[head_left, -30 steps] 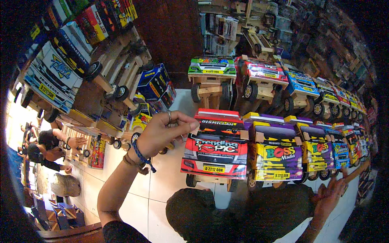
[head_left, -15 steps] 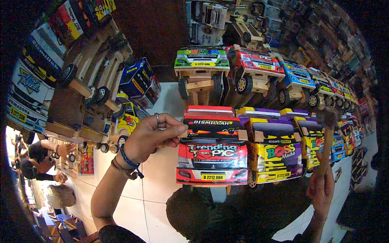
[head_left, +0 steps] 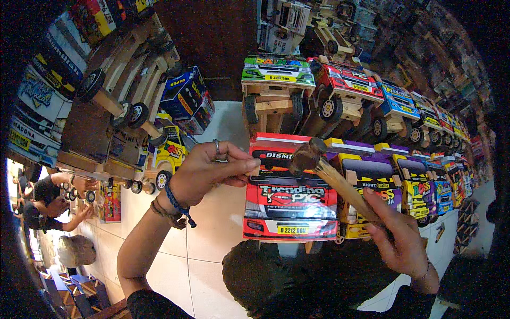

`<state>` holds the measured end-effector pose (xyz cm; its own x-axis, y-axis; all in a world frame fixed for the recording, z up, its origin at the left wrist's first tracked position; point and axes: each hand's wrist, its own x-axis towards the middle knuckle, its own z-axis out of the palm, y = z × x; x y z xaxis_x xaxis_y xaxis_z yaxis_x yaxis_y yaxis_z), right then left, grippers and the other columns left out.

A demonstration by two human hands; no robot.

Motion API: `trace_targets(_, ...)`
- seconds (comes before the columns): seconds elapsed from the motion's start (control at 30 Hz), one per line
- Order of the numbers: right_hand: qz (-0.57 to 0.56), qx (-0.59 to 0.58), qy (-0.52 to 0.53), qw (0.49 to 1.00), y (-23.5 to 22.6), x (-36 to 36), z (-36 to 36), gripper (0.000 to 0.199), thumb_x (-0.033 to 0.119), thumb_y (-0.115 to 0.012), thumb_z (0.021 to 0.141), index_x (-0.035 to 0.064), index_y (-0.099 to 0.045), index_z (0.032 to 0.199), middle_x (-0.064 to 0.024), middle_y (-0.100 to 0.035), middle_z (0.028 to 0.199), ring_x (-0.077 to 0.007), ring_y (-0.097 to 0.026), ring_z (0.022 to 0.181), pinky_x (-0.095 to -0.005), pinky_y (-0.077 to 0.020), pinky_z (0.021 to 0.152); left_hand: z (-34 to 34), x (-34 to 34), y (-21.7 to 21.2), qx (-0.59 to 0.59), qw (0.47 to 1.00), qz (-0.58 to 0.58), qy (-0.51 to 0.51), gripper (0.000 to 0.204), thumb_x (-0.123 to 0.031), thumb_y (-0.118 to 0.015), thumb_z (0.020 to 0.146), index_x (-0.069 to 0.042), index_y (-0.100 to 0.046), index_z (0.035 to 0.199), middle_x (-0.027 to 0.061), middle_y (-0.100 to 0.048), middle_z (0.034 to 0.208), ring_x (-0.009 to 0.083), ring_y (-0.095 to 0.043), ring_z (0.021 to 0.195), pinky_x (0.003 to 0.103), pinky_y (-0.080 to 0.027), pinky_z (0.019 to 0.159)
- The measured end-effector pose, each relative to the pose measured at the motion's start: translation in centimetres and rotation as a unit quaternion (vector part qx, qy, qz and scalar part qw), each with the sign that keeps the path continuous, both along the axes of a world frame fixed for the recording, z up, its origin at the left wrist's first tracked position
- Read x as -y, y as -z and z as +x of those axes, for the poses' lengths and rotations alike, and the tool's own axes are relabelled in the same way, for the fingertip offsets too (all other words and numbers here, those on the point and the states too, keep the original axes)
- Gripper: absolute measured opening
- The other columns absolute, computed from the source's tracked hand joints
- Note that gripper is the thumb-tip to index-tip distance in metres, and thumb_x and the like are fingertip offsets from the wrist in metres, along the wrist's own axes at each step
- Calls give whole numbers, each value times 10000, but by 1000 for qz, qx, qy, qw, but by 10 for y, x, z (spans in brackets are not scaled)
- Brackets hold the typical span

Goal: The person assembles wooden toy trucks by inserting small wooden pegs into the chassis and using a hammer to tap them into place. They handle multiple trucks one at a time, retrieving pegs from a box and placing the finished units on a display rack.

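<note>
A red toy truck (head_left: 289, 207) with a black windscreen faces me in the middle. At the left edge of its windscreen, my left hand (head_left: 204, 173) pinches a small wooden block (head_left: 255, 171) between thumb and fingertips. My right hand (head_left: 396, 239) is closed around the wooden handle of a hammer (head_left: 348, 191). The hammer's metal head is over the right part of the truck's windscreen and hides some of it; whether they touch I cannot tell. To the right stands a yellow and purple toy truck (head_left: 353, 215), partly covered by the handle.
Further toy trucks continue the row rightward, and another row, with a green truck (head_left: 279, 72), stands behind. At left are stacked wooden truck bodies (head_left: 119, 85) and a blue truck cab (head_left: 183, 98). Another person's hands (head_left: 82, 212) work at far left. Pale floor tiles (head_left: 212, 234) lie below.
My right hand has swung the hammer leftward, from beside the row to over the red truck. My left hand keeps its pinch on the block. The whole view has shifted slightly.
</note>
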<state>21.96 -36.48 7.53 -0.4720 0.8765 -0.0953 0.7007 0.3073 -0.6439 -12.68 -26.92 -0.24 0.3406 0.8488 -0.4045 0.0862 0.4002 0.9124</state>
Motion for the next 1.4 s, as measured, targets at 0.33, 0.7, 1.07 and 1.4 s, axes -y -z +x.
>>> trace_targets(0.33, -16, 61, -20, 998, 2, -5, -11, 553, -5, -614, 919, 26, -468, 1451, -193, -619, 1328, -344, -680, 1087, -386, -538, 915, 0, -1, 6, -21, 999, 31, 6, 288, -248, -772, 897, -16, -652, 1020, 40, -698, 911, 96, -679, 788, 224, -572, 722)
trace_targets(0.7, 3, 112, -44, 993, 4, -10, -21, 578, -8, -631, 914, 46, -466, 1466, -200, -684, 1189, -324, -715, 914, -388, -563, 783, -1, -4, 6, -10, 997, 65, 31, 259, -235, -768, 900, -16, -670, 998, 31, -694, 881, 82, -664, 780, 223, -571, 720)
trace_targets(1.07, 41, 87, -33, 995, 0, -12, -22, 610, -19, -655, 880, 51, -482, 1460, -182, -695, 971, -306, -669, 757, -393, -538, 690, 0, -4, 0, -25, 998, 49, 31, 284, -246, -776, 891, -5, -673, 1003, 30, -678, 875, 91, -668, 786, 227, -572, 730)
trace_targets(1.4, 123, 132, -57, 982, 5, -8, -16, 684, -71, -641, 838, 64, -454, 1482, -151, -636, 827, -287, -604, 652, -394, -504, 565, 0, -5, 6, -7, 998, 59, 29, 271, -241, -775, 893, -12, -676, 999, 40, -697, 888, 94, -674, 775, 224, -556, 712)
